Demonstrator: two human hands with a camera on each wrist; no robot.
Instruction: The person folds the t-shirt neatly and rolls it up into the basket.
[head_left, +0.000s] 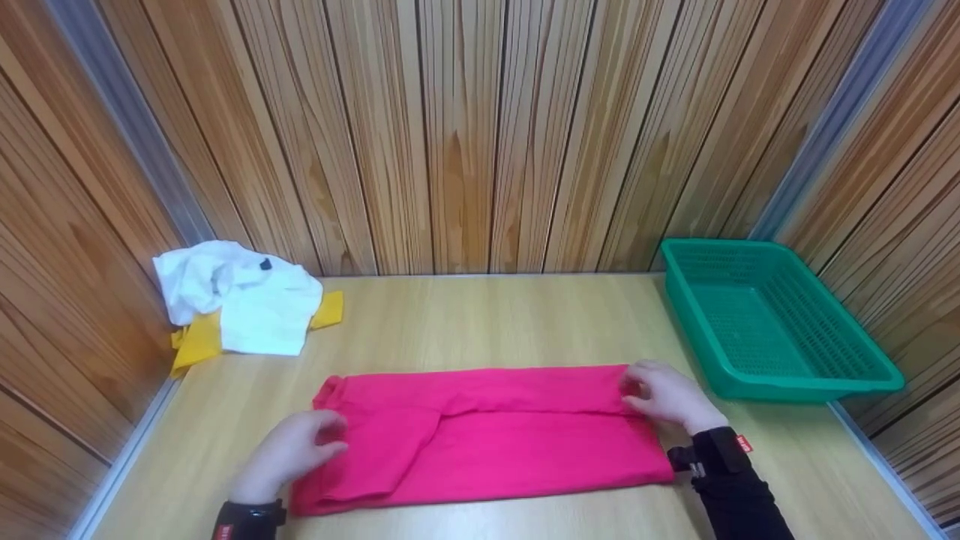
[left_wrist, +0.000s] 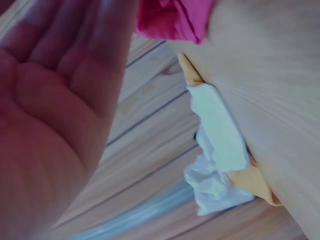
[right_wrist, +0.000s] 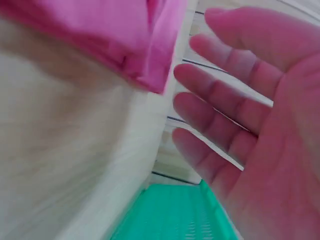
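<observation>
A bright pink garment (head_left: 525,442), folded into a long flat strip, lies across the front of the table. One flap is turned over its left part, and a crease runs lengthwise. At the left end my left hand (head_left: 292,454) hovers by the edge, thumb apart from the loosely bent fingers; its palm (left_wrist: 55,115) shows bare in the left wrist view. My right hand (head_left: 667,394) is at the far right corner, fingers slightly bent. In the right wrist view its fingers (right_wrist: 220,95) are spread apart, holding nothing, with the cloth (right_wrist: 110,40) beside them.
A green plastic basket (head_left: 712,341) stands at the back right. At the back left, a crumpled white cloth (head_left: 262,315) with a small dark mark lies over a yellow cloth (head_left: 199,345). Wood-panelled walls (head_left: 465,150) enclose the table (head_left: 495,322) at the back and sides.
</observation>
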